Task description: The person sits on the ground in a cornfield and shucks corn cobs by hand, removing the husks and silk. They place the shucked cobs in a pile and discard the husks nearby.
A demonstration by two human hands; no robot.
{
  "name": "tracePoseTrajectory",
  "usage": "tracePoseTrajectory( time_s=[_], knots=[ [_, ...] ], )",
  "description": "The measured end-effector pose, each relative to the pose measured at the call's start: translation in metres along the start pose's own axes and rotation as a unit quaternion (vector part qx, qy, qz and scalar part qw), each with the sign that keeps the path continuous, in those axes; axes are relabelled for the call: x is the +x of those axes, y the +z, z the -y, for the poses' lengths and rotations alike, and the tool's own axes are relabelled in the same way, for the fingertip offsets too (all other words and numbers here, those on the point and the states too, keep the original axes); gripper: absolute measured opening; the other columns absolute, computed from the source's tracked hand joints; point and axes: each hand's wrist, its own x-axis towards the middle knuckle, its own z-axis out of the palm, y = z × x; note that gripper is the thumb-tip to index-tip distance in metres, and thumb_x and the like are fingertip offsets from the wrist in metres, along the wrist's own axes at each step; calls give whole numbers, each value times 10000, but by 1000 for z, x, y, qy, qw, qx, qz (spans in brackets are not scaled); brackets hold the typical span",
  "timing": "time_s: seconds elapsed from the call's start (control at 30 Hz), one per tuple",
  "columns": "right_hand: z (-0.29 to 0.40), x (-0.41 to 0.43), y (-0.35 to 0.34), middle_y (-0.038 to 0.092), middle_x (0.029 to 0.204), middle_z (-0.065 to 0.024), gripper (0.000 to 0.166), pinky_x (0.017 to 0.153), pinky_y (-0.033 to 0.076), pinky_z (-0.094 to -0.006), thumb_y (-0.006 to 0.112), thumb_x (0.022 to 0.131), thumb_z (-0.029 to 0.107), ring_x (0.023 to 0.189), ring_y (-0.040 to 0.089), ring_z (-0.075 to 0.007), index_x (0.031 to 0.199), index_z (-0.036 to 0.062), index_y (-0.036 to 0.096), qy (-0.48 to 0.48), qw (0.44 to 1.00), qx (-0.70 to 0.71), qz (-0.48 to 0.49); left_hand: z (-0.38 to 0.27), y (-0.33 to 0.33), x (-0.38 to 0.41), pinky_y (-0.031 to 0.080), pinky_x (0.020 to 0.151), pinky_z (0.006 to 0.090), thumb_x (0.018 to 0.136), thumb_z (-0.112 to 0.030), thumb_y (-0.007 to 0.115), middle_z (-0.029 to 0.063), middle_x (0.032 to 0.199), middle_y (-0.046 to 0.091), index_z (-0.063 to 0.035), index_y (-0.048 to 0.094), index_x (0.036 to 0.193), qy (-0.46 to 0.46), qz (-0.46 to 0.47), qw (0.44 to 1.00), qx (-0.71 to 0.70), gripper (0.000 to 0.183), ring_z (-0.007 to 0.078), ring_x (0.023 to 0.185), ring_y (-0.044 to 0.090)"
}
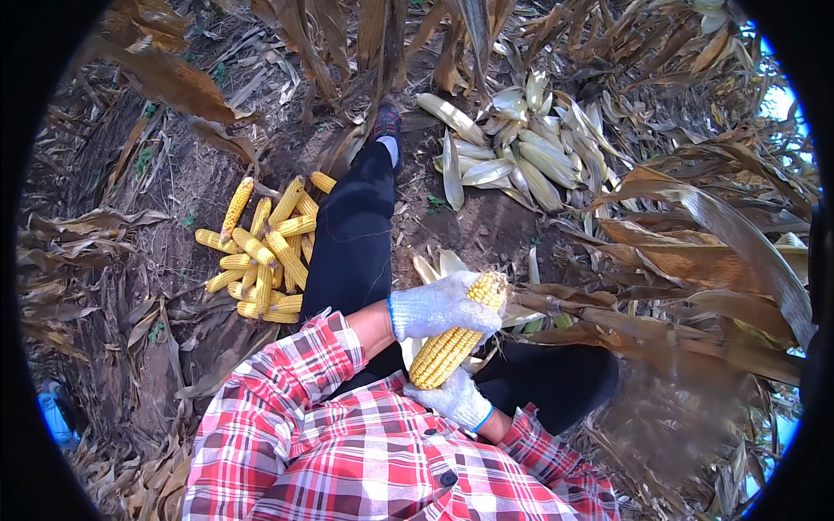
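Observation:
A bare yellow ear of corn (pixel 445 357) lies slantwise between my hands, kernels exposed, wispy silk at its upper end. My left hand (pixel 438 309), in a pale knit glove with a blue cuff edge, wraps around the upper part of the ear. Gloved the same way, my right hand (pixel 454 398) grips the lower end from beneath; its fingers are partly hidden. Pale peeled husk (pixel 438 266) shows behind and around the ear. How much of it is still attached I cannot tell.
Left of my outstretched leg (pixel 352 228) lies a pile of husked corn ears (pixel 264 251). Beyond it to the right is a heap of ears in pale husks (pixel 521 146). Dry corn leaves (pixel 704 260) crowd the right side, and standing stalks (pixel 384 45) rise ahead.

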Motion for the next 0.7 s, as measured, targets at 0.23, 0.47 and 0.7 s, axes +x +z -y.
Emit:
tracePoseTrajectory(
  time_s=[0.23, 0.47, 0.7],
  knots=[
    [-48, 16, 4, 596, 1252, -130, 409, 995, 441, -371, 583, 926, 271, 1173, 561, -279, 1290, 91, 534, -125, 968, -218, -23, 8, 20, -14, 515, 713, 267, 772, -191, 763, 24, 872, 649, -24, 591, 1038, 100, -138, 979, 115, 358, 88, 792, 609],
    [-116, 17, 26, 538, 1308, -134, 482, 1061, 379, -375, 657, 897, 215, 1238, 490, -250, 1328, 71, 498, -154, 985, -58, -59, -11, 68, -24, 519, 805, 388, 699, -263, 789, 185, 937, 652, -42, 580, 1108, 142, -103, 907, 384, 511, 352, 894, 662],
    [-7, -20, -36, 623, 1065, -45, 465, 809, 464, -250, 671, 878, 216, 943, 563, -104, 1251, -26, 534, -14, 915, 391, 100, -10, 18, -47, 580, 696, 341, 839, -101, 640, 91, 869, 637, -45, 543, 1064, 193, -246, 925, -216, 252, 217, 784, 672]
  ],
)
